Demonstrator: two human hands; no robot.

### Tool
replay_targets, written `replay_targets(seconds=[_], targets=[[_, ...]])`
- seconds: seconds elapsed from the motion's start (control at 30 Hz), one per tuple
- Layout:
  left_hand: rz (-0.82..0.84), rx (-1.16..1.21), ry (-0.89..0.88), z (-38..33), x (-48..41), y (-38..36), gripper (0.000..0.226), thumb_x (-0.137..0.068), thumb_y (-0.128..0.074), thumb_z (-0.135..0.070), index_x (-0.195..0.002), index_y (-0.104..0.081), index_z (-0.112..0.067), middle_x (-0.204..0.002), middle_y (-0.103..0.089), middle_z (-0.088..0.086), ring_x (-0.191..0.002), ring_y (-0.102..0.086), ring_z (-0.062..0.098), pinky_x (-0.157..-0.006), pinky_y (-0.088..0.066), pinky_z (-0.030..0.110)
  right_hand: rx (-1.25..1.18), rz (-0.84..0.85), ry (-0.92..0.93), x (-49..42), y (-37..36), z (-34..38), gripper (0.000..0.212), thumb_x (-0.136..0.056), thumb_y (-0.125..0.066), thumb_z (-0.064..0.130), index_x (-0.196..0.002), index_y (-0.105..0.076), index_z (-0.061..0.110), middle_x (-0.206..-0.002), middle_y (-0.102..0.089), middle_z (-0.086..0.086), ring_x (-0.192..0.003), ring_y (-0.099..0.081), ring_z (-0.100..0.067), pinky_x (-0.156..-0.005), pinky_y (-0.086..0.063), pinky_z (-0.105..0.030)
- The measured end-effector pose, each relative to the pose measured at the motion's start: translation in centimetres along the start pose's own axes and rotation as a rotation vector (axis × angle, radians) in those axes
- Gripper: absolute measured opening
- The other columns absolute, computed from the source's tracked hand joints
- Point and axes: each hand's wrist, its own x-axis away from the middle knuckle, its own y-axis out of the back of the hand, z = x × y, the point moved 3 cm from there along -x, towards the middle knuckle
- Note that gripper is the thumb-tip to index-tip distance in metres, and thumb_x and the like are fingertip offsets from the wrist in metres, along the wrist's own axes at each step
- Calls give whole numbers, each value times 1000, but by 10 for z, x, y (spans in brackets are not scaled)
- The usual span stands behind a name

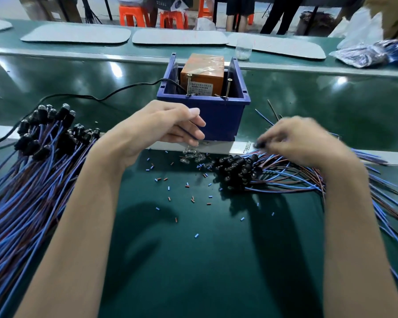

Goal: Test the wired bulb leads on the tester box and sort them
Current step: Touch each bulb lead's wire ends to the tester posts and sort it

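The blue tester box (218, 115) stands at the middle of the belt with an orange block (202, 74) and two upright screws (189, 86) inside. My left hand (168, 125) hovers just in front of the box, fingers loosely stretched, nothing clearly held. My right hand (294, 141), blurred, pinches the black head of a bulb lead (259, 144) at the top of the right pile of leads (239, 171). A larger pile of blue and brown leads (39, 161) fans out on the left.
Small blue and brown insulation bits (189, 185) litter the green mat between my arms. A few clear bulbs (190, 152) lie under my left hand by the metal rail (225, 146). A black cable (78, 96) runs left from the box. Plastic bags (363, 53) sit far right.
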Motion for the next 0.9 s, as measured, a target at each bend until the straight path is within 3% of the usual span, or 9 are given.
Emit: replay_targets(seconds=[0.07, 0.23, 0.4, 0.53, 0.6, 0.67, 0.73, 0.9], targets=[[1, -12, 3, 0, 0, -1, 26, -98, -47, -29, -91, -69, -16, -85, -75, 1, -75, -70, 9, -66, -50, 11, 44, 212, -19, 3, -21, 2, 21, -83, -71, 17, -101, -74, 27, -81, -66, 6, -87, -63, -17, -75, -44, -24], [11, -25, 7, 0, 0, -3, 27, -98, -47, -30, -92, -69, -16, -86, -75, 0, -75, -69, 8, -68, -51, 10, -30, 166, -21, -4, -22, -6, 25, -81, -73, 13, -102, -71, 26, -74, -61, 21, -82, -61, -7, -70, -41, -22], [8, -71, 50, 5, -3, -1, 26, -99, -47, -31, -90, -68, -18, -84, -75, -2, -71, -68, 4, -67, -49, 9, -55, 177, 7, -4, -21, -7, 29, -85, -66, 6, -96, -68, 32, -95, -69, 13, -88, -65, -5, -84, -48, -27], [-164, -161, 206, 28, -8, 19, 19, -96, -54, -21, -83, -66, -15, -84, -71, 4, -59, -64, 7, -57, -48, 9, -59, 167, 15, -5, -21, -7, 26, -88, -62, 11, -102, -67, 33, -98, -68, 15, -90, -65, -6, -84, -47, -28], [-396, -444, 319, 47, -10, 44, 12, -92, -57, -23, -85, -65, -19, -99, -71, 7, -82, -68, 18, -76, -51, 22, -64, 164, 19, -5, -21, -7, 23, -89, -60, 15, -104, -68, 32, -97, -69, 15, -91, -65, -8, -83, -47, -29], [-560, -764, 480, 61, -6, 63, 21, -87, -60, -27, -105, -65, -19, -119, -64, 11, -110, -60, 30, -90, -45, 35, -60, 159, 18, -6, -20, -7, 20, -91, -59, 21, -105, -68, 31, -96, -69, 16, -91, -64, -10, -85, -49, -31], [-554, -876, 612, 76, -3, 68, 40, -85, -63, -27, -123, -58, -15, -128, -57, 15, -118, -53, 36, -93, -42, 39, -55, 162, 17, -6, -20, -7, 18, -91, -59, 27, -106, -67, 31, -95, -68, 16, -92, -63, -10, -87, -49, -32], [-534, -879, 630, 96, -7, 59, 43, -86, -55, -15, -129, -53, -14, -133, -50, 16, -122, -49, 38, -95, -42, 40, -68, 160, 17, -5, -21, -6, 17, -92, -59, 32, -106, -67, 31, -96, -68, 13, -92, -63, -11, -87, -48, -31]])
